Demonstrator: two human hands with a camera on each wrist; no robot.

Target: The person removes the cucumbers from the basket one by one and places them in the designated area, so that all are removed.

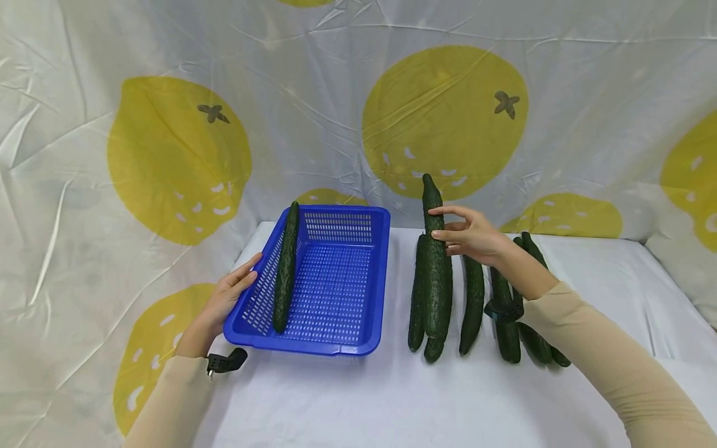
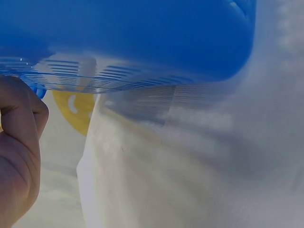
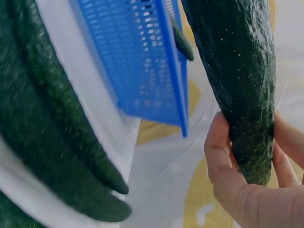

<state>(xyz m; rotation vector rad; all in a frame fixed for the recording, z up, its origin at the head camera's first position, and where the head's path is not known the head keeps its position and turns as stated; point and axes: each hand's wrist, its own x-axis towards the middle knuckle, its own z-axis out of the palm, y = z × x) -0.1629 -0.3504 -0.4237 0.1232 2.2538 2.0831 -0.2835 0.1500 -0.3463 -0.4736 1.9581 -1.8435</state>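
My right hand (image 1: 476, 236) grips a dark green cucumber (image 1: 435, 286) near its far end, thumb on one side and fingers on the other. That cucumber is above others on the table; in the right wrist view the held cucumber (image 3: 237, 85) stands apart from them. At the left, my left hand (image 1: 221, 302) holds the side rim of a blue plastic basket (image 1: 384, 274). From the left wrist, the basket's underside (image 2: 142, 38) shows over white cloth, the fingers curled at its edge. One cucumber (image 1: 287, 267) leans inside along the left wall, its tip on the far rim.
More cucumbers lie on the white-covered table (image 1: 420, 404): one (image 1: 416, 305) left of the held one, another (image 1: 473, 305) to its right, and several by the right forearm (image 1: 506, 339). A lemon-print cloth (image 1: 313, 124) hangs behind.
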